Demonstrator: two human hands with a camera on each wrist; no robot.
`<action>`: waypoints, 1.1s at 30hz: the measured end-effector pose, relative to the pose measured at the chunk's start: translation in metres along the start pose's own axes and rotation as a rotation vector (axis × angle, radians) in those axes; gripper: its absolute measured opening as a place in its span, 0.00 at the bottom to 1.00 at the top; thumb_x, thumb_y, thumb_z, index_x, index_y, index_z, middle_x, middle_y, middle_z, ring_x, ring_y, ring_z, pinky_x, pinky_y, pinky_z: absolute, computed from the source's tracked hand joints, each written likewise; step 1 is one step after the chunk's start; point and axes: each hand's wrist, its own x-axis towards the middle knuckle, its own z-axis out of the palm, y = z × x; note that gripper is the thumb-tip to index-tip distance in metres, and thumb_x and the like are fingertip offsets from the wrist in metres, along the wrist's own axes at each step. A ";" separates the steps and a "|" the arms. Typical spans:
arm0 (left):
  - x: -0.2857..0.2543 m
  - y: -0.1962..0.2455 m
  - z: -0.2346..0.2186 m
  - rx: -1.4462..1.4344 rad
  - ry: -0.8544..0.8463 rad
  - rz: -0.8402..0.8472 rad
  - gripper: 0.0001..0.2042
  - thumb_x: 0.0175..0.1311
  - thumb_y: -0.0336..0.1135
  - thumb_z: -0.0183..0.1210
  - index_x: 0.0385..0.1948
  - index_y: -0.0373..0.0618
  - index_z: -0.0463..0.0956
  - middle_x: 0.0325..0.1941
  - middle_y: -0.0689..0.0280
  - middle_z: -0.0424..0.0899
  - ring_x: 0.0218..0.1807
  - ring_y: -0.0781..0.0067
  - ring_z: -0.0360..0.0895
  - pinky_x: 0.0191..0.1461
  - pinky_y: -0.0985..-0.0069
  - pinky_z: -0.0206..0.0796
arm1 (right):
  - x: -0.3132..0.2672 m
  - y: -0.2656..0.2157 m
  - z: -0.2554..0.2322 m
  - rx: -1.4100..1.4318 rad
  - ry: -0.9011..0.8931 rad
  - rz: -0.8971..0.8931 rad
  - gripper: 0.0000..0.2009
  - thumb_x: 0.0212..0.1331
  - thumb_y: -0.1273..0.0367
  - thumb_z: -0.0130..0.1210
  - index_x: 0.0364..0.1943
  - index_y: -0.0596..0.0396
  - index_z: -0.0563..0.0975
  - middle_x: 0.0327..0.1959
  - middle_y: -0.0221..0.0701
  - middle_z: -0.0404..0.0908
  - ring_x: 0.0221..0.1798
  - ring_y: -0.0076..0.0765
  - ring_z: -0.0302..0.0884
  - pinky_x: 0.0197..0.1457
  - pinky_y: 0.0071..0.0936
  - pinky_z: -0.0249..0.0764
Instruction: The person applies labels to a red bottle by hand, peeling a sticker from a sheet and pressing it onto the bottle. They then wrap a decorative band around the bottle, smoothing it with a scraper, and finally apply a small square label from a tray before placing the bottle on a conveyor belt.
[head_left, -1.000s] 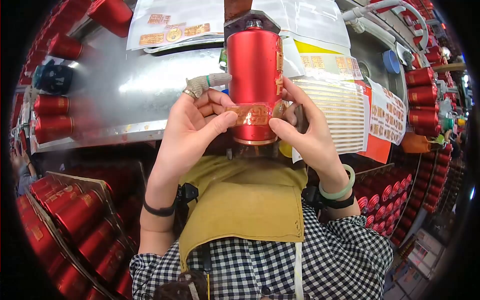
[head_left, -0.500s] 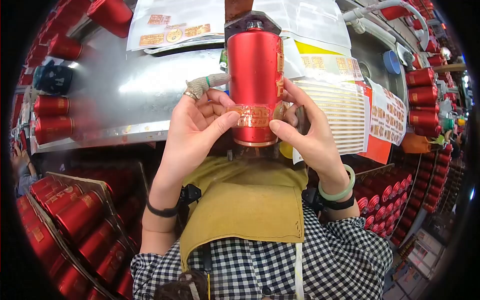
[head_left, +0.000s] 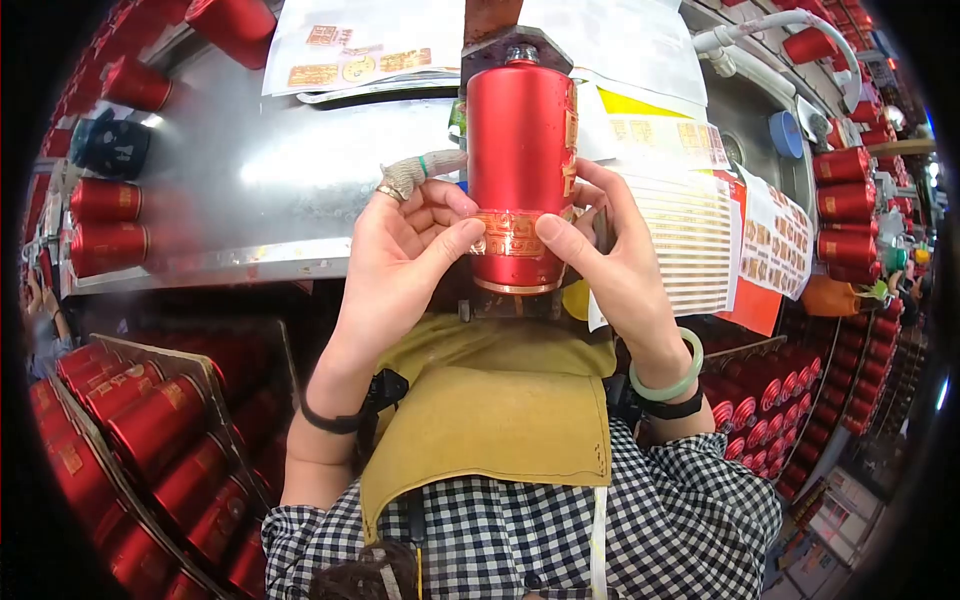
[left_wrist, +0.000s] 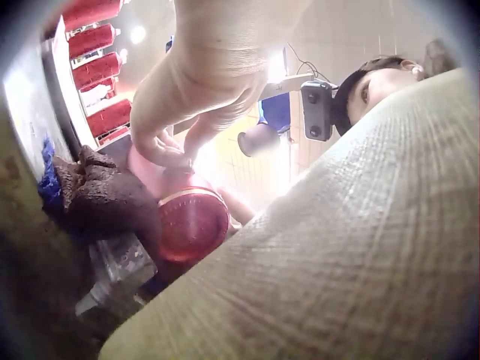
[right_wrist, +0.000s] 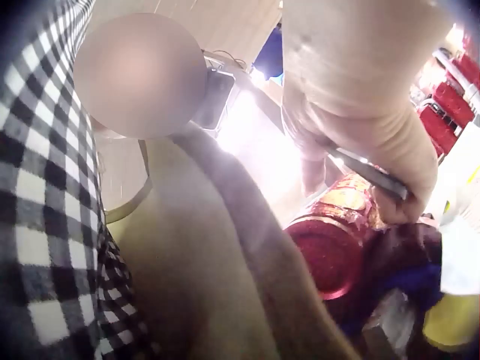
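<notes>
A red bottle (head_left: 518, 135) lies with its base toward the person and its silver neck away. Around its lower part runs a clear strip with gold characters (head_left: 515, 232). My left hand (head_left: 395, 260) pinches the strip's left end between thumb and fingers; a knitted cover is on one finger. With its thumb, my right hand (head_left: 615, 265) presses the strip's right part, its index finger against the bottle's side. In the right wrist view, a flat grey tool (right_wrist: 367, 172) is tucked in the fingers of that hand. The left wrist view shows the bottle's red base (left_wrist: 193, 225).
Sheets of gold stickers (head_left: 680, 240) lie right of the bottle; more paper (head_left: 375, 35) lies at the back. Red bottles (head_left: 105, 245) stand at the metal table's left edge. Crates of red bottles (head_left: 165, 420) flank the person. A blue cup (head_left: 785, 134) is at right.
My right thumb has moved left from the strip's right end onto its printed part. My left hand still pinches the other end. The head view has shifted slightly.
</notes>
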 end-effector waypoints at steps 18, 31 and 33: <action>0.000 -0.004 0.002 -0.049 0.035 0.006 0.26 0.69 0.18 0.60 0.69 0.35 0.64 0.50 0.65 0.76 0.52 0.76 0.77 0.57 0.75 0.76 | -0.001 0.003 0.002 -0.022 0.016 -0.027 0.33 0.65 0.72 0.66 0.71 0.64 0.62 0.56 0.39 0.76 0.55 0.28 0.77 0.58 0.28 0.76; -0.011 -0.022 0.002 0.416 0.211 0.289 0.29 0.69 0.25 0.62 0.71 0.33 0.62 0.63 0.56 0.74 0.58 0.69 0.75 0.62 0.71 0.71 | -0.001 0.006 0.001 -0.060 0.028 -0.048 0.33 0.64 0.71 0.67 0.71 0.63 0.63 0.54 0.36 0.77 0.50 0.25 0.77 0.52 0.24 0.75; -0.017 -0.029 0.005 0.737 0.138 0.634 0.38 0.62 0.40 0.71 0.72 0.33 0.64 0.75 0.46 0.67 0.65 0.52 0.75 0.65 0.60 0.70 | 0.000 0.008 -0.002 -0.090 0.028 -0.039 0.33 0.65 0.71 0.67 0.71 0.63 0.63 0.54 0.36 0.77 0.50 0.25 0.76 0.52 0.24 0.75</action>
